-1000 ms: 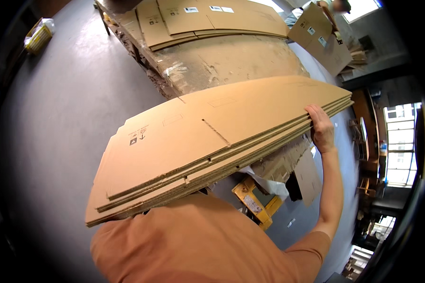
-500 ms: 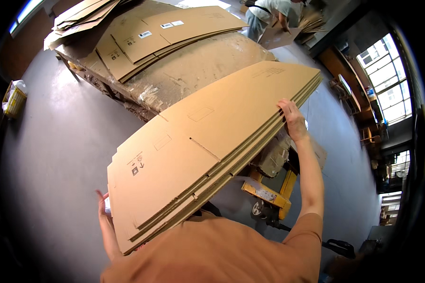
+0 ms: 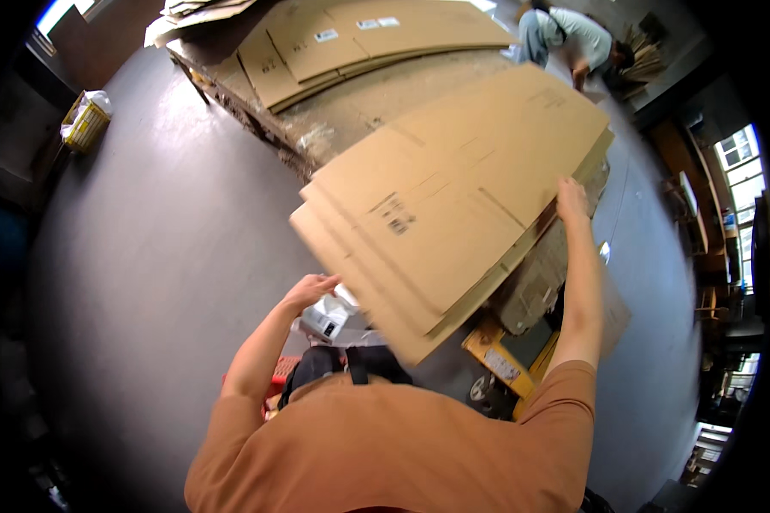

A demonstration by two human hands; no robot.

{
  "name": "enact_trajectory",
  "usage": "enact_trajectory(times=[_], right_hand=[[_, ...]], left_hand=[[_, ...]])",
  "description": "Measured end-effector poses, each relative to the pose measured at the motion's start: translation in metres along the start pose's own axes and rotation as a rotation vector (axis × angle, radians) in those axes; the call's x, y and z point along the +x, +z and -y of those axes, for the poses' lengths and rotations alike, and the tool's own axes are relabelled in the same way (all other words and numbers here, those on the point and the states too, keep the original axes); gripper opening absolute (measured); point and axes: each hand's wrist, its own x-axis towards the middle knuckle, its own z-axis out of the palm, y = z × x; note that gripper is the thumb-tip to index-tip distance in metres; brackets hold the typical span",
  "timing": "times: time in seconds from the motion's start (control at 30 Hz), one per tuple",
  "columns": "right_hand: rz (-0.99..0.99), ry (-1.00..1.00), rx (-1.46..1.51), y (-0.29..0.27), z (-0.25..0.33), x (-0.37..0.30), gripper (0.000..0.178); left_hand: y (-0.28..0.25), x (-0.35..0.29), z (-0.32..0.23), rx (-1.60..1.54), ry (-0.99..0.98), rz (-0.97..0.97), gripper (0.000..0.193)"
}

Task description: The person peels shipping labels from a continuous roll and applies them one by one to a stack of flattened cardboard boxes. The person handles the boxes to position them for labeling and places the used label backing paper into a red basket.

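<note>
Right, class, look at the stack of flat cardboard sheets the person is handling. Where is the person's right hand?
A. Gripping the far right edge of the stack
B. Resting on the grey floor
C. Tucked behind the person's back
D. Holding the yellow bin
A: the right hand is clasped on the right edge of the cardboard sheets, arm stretched out, while the left hand is open at the stack's lower left edge.

pallet stack [image 3: 376, 60]: flat cardboard sheets piled on a low base, far across the grey floor [image 3: 162, 256]
yellow bin [image 3: 85, 121]: left of the pallet stack, white bag inside
co-worker [image 3: 573, 38]: bent over, right of the pallet stack
yellow pallet jack [image 3: 505, 359]: well nearer than the pallet stack
</note>
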Motion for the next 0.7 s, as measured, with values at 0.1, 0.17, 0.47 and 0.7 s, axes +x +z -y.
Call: enact_trajectory(times=[0.1,0.17,0.47,0.7], right_hand=[[-0.057,-0.220,0.461,0.047,0.061,-0.047,0.040],[0.123,-0.294,0.715,0.062,0.119,-0.094,0.044],[0.209,-0.009,1.061,0.067,0.220,-0.147,0.043],[-0.109,-0.191,1.575,-0.092,0.335,-0.079,0.045]], left_hand=[[0.004,-0.014,-0.003,0.068,-0.084,0.011,0.049],[-0.025,-0.030,0.004,-0.014,-0.102,-0.020,0.041],[-0.176,-0.082,-0.149,-0.582,0.483,-0.224,0.021],[-0.236,-0.055,-0.211,-0.575,0.655,0.038,0.014]])
